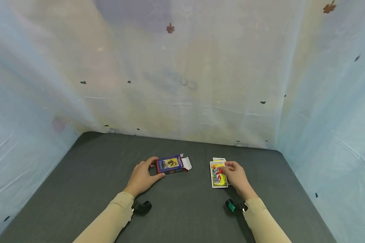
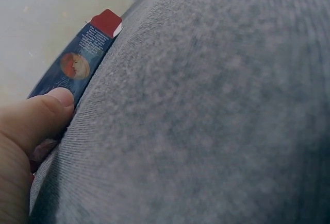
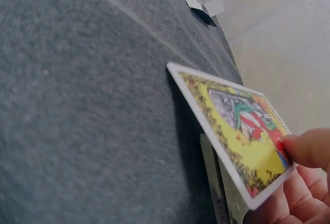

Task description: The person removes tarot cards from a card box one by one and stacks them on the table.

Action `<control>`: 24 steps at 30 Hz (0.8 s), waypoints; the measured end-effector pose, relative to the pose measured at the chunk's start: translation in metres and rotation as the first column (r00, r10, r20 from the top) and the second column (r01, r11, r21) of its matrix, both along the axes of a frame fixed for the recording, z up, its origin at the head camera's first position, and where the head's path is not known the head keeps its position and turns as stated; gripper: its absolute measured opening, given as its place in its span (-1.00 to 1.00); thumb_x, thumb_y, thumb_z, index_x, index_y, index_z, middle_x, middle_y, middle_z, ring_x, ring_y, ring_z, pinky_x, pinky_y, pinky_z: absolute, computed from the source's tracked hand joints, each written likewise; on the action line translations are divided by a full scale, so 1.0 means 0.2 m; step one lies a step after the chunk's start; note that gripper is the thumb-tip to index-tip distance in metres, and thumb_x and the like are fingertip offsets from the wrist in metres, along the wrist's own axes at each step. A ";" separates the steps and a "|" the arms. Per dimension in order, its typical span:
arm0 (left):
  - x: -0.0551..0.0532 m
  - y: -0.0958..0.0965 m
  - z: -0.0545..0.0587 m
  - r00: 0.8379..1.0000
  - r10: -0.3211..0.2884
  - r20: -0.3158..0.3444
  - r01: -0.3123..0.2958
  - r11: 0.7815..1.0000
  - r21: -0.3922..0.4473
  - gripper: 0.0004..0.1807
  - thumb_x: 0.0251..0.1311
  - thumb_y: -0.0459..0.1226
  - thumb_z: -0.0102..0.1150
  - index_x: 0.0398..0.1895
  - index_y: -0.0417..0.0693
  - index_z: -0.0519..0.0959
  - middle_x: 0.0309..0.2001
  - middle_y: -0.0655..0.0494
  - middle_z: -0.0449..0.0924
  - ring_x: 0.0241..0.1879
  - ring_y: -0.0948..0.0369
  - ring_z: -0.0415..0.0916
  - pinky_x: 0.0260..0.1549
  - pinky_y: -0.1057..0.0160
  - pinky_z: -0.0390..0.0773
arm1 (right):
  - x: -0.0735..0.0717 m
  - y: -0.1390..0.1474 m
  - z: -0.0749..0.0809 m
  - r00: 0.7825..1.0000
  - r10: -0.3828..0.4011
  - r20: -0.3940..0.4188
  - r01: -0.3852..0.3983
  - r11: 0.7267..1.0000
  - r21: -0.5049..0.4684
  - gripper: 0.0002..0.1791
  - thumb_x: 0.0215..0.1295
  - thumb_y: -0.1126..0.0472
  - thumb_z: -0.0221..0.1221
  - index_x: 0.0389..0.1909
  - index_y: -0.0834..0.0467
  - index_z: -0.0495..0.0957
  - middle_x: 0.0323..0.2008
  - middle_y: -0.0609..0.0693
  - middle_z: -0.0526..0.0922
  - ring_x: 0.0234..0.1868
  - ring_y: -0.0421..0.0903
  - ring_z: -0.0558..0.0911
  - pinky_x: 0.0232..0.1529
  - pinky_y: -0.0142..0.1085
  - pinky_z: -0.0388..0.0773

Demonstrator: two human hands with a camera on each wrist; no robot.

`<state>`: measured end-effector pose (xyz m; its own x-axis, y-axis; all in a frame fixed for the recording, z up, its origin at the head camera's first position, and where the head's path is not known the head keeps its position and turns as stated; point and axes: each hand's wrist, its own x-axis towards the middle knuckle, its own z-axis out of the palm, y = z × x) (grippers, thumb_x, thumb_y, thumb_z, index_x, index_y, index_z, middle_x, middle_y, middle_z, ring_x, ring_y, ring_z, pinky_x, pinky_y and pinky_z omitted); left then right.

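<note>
Sleeves show only in head view; right hand pinches 1 card.

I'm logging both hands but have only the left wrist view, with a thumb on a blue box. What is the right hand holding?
Observer: The right hand pinches a brightly printed card with a white border.
Operator: My view can't show how that card lies. Flat?
Observer: No, the right wrist view shows it tilted above the grey surface.
Operator: And the top of the box, which I see only from its side?
Observer: In the head view, the top of the box carries a yellow picture panel.
</note>
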<state>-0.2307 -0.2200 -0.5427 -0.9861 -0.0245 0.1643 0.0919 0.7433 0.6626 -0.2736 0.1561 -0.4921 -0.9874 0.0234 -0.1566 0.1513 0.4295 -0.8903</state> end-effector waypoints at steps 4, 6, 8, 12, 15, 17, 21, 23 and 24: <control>0.00 0.01 0.00 1.000 -0.002 -0.008 0.002 1.000 0.002 -0.16 -0.05 0.33 0.28 0.34 0.34 0.34 0.01 0.15 0.50 -0.06 0.10 0.40 -0.09 -0.07 0.40 | -0.01 0.02 -0.01 1.000 0.000 -0.015 0.000 1.000 0.020 -0.64 0.36 0.15 0.18 0.06 0.24 0.40 -0.18 0.13 0.63 -0.35 -0.08 0.60 -0.43 -0.26 0.57; 0.00 0.01 0.00 1.000 -0.001 -0.011 0.001 1.000 0.006 -0.16 -0.05 0.33 0.29 0.34 0.33 0.34 0.01 0.15 0.51 -0.06 0.10 0.40 -0.09 -0.08 0.40 | -0.01 0.02 -0.02 1.000 -0.003 -0.019 0.004 0.999 0.036 -0.65 0.35 0.17 0.18 0.04 0.25 0.41 -0.20 0.14 0.62 -0.37 -0.09 0.60 -0.43 -0.28 0.56; 0.00 0.01 0.00 1.000 0.002 -0.013 -0.001 1.000 0.007 -0.16 -0.05 0.32 0.29 0.33 0.34 0.34 0.01 0.15 0.51 -0.06 0.10 0.40 -0.09 -0.08 0.40 | -0.01 0.02 -0.03 1.000 -0.006 -0.028 0.007 0.998 0.057 -0.66 0.34 0.18 0.19 0.02 0.26 0.41 -0.23 0.14 0.61 -0.39 -0.10 0.60 -0.44 -0.29 0.55; 0.01 0.01 0.00 1.000 0.007 -0.015 -0.007 1.000 0.008 -0.18 -0.04 0.28 0.32 0.33 0.34 0.35 0.02 0.14 0.51 -0.05 0.09 0.40 -0.08 -0.09 0.40 | -0.02 0.01 -0.05 0.999 -0.014 -0.044 0.017 0.997 0.082 -0.69 0.33 0.20 0.20 0.00 0.26 0.43 -0.25 0.14 0.60 -0.40 -0.09 0.60 -0.44 -0.27 0.57; 0.01 0.01 0.00 1.000 0.007 -0.018 -0.007 1.000 0.004 -0.19 -0.03 0.26 0.34 0.33 0.32 0.35 0.02 0.13 0.51 -0.05 0.09 0.41 -0.07 -0.09 0.39 | -0.01 0.02 -0.05 0.998 -0.014 -0.054 0.020 0.995 0.095 -0.69 0.32 0.20 0.21 -0.01 0.26 0.43 -0.26 0.13 0.59 -0.40 -0.09 0.59 -0.44 -0.28 0.57; 0.01 0.01 0.00 1.000 0.004 -0.025 -0.004 1.000 0.002 -0.19 -0.02 0.26 0.34 0.33 0.31 0.35 0.02 0.13 0.52 -0.05 0.08 0.41 -0.07 -0.10 0.40 | -0.01 0.02 -0.05 0.998 -0.014 -0.061 0.021 0.994 0.108 -0.69 0.32 0.19 0.22 -0.02 0.26 0.44 -0.27 0.12 0.58 -0.41 -0.09 0.58 -0.45 -0.29 0.56; 0.00 0.01 -0.01 0.999 0.007 -0.040 -0.007 1.000 -0.006 -0.19 -0.03 0.27 0.33 0.32 0.32 0.35 -0.01 0.13 0.51 -0.07 0.08 0.42 -0.09 -0.09 0.40 | -0.01 0.02 -0.06 0.997 -0.017 -0.074 0.028 0.989 0.143 -0.69 0.31 0.19 0.24 -0.04 0.25 0.45 -0.31 0.10 0.57 -0.43 -0.09 0.56 -0.47 -0.31 0.54; 0.00 0.01 -0.01 0.999 0.005 -0.042 -0.006 1.000 -0.009 -0.19 -0.03 0.28 0.32 0.32 0.32 0.35 -0.01 0.13 0.52 -0.07 0.09 0.42 -0.08 -0.09 0.40 | -0.01 0.02 -0.07 0.996 -0.020 -0.084 0.034 0.986 0.161 -0.70 0.29 0.18 0.25 -0.06 0.24 0.46 -0.32 0.09 0.56 -0.43 -0.09 0.56 -0.47 -0.32 0.53; 0.00 0.01 -0.01 0.999 0.005 -0.043 -0.005 1.000 -0.010 -0.19 -0.03 0.28 0.32 0.32 0.32 0.35 -0.01 0.14 0.52 -0.07 0.09 0.42 -0.08 -0.09 0.40 | -0.01 0.03 -0.07 0.996 -0.024 -0.088 0.038 0.985 0.168 -0.70 0.29 0.17 0.25 -0.06 0.24 0.46 -0.32 0.09 0.55 -0.43 -0.09 0.55 -0.47 -0.32 0.53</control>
